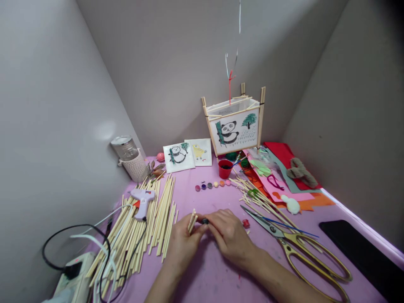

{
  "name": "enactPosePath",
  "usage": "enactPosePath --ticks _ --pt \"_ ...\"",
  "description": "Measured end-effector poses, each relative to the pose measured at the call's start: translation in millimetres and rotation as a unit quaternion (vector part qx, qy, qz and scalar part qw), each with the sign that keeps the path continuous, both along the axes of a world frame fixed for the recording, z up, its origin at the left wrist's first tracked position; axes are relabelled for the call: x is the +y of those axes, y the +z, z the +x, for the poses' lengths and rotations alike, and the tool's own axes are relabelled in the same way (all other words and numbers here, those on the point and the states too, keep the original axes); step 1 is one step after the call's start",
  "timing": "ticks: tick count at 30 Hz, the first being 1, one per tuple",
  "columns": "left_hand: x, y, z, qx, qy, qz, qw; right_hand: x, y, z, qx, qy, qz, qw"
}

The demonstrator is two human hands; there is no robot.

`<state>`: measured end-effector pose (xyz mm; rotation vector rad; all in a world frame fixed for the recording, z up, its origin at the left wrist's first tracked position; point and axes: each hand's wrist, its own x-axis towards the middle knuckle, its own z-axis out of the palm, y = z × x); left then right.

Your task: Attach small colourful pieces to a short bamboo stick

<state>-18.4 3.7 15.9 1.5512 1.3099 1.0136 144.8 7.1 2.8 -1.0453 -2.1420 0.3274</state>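
My left hand is closed around a few pale wooden sticks, whose ends poke up above the thumb. A small, dark, rounded piece sits between the fingertips of both hands; its kind is too small to make out. Pinched fingers of my right hand meet it from the right. Just beyond the right knuckles lies a little red spool-like thing. Many loose wooden sticks are spread left of my hands, with a lilac glue gun on top.
Large gold-handled scissors and a black phone-like slab lie at right. Behind stand a panda lantern, a red cup, small paint pots and two drawings. Cables run to a power strip.
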Motion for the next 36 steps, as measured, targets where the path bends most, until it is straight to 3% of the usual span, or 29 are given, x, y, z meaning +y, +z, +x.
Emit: enactPosePath --ticks 7,14,17,20,23,26,28,30,33,36 --pt "-0.9 -6.7 0.7 -0.079 0.028 -0.034 0.996 -3.4 5.0 1.0 0.033 0.002 0.024 0.999" --pt "0.9 -6.8 1.0 -0.037 0.040 -0.006 0.998 0.4 7.1 -2.1 0.061 -0.008 0.023 0.998" --pt "3.6 -4.3 -1.3 0.046 0.068 0.067 0.994 10.1 8.2 1.5 0.032 -0.043 0.093 0.994" --pt "3.0 -7.8 -1.8 0.180 0.106 0.136 0.969 21.8 4.0 8.0 -0.036 -0.074 0.125 0.989" --pt "-2.7 -15.7 3.3 0.340 0.070 0.144 0.927 29.4 -3.7 14.4 -0.070 -0.083 0.092 0.990" --pt "-8.9 -19.3 10.0 0.458 0.014 0.129 0.879 31.2 -1.1 21.1 -0.017 -0.124 0.107 0.986" --pt "-11.0 -16.4 11.0 0.478 -0.004 0.144 0.867 29.9 13.5 27.1 0.033 -0.140 0.139 0.980" --pt "-13.2 -10.7 10.2 0.443 -0.008 0.164 0.881 27.4 39.7 36.0 0.073 -0.131 0.167 0.974" --pt "-24.8 -3.4 20.0 0.298 -0.007 0.180 0.938 23.6 93.5 57.7 0.121 -0.130 0.235 0.956" --pt "-50.9 -3.8 61.3 0.084 -0.028 0.118 0.989 22.6 142.9 84.8 0.116 -0.167 0.307 0.930"
